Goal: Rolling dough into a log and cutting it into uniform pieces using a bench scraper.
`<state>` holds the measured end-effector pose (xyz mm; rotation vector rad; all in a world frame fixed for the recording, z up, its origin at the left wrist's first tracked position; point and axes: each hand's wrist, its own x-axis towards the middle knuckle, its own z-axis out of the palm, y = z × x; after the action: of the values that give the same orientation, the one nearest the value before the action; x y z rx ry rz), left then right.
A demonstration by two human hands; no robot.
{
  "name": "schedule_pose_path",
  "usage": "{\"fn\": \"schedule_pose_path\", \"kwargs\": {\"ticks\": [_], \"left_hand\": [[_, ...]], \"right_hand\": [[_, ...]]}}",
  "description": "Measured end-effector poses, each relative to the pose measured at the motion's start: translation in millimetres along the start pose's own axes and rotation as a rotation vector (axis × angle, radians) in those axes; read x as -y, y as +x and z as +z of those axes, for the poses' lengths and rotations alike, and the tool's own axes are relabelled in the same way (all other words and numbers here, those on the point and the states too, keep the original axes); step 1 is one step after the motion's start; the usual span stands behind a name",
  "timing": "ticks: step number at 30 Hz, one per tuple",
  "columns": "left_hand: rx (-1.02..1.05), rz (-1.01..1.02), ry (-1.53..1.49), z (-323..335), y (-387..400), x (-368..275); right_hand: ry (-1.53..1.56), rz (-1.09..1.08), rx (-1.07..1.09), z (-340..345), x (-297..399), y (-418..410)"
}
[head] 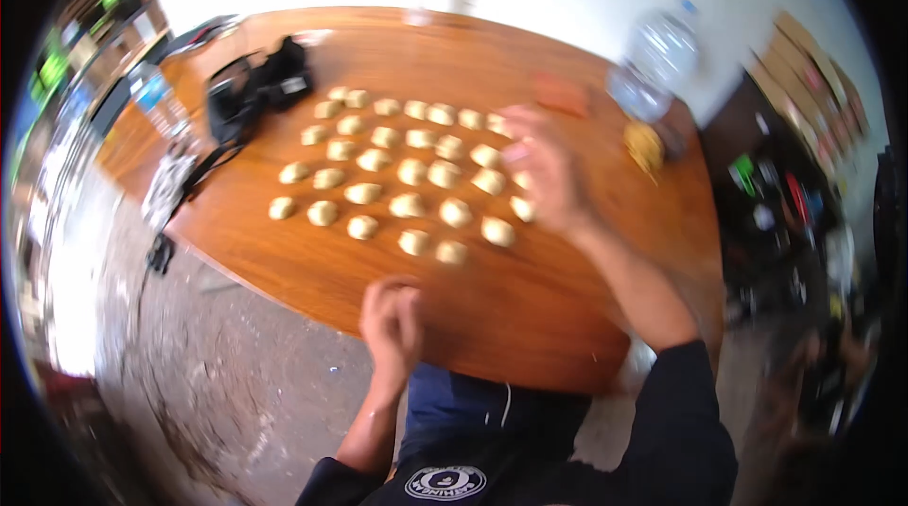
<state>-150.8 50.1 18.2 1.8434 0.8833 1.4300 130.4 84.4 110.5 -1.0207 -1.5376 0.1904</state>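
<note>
Several pale dough balls (pixel 411 171) lie in loose rows across a brown wooden table (pixel 525 314). My right hand (pixel 550 180) is over the right end of the rows, its fingers pointing towards the far side and a few balls partly hidden behind it. Motion blur hides whether anything is between those fingers. Close to the table's front edge, my left hand (pixel 392 325) hovers with loosely curled fingers, nearer to me than the front row. What its palm may contain cannot be seen.
Left on the table are a black bag (pixel 234 98) and a plastic water bottle (pixel 159 102). At the right stand a large clear plastic jug (pixel 652 59) and a yellow bundle (pixel 643 146), near a flat reddish item (pixel 560 94). A dark shelf (pixel 773 201) adjoins the table's right side.
</note>
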Motion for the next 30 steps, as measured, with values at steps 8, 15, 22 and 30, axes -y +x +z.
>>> {"fn": "schedule_pose_path", "kwargs": {"ticks": [8,15,22,30], "left_hand": [[-0.268,-0.304,-1.843,3,-18,-115],[-0.420,-0.010,-0.689,-57,25,-89],[0.036,0.056,0.049,-66,-51,-9],[0.269,0.152,0.185,-9,-42,-29]], "right_hand": [[-0.134,0.030,0.051,168,146,-117],[-0.112,-0.103,0.232,133,149,-219],[-1.179,0.732,0.044,-109,191,-308],[-1.190,0.790,-0.492,-122,227,-345]]}}
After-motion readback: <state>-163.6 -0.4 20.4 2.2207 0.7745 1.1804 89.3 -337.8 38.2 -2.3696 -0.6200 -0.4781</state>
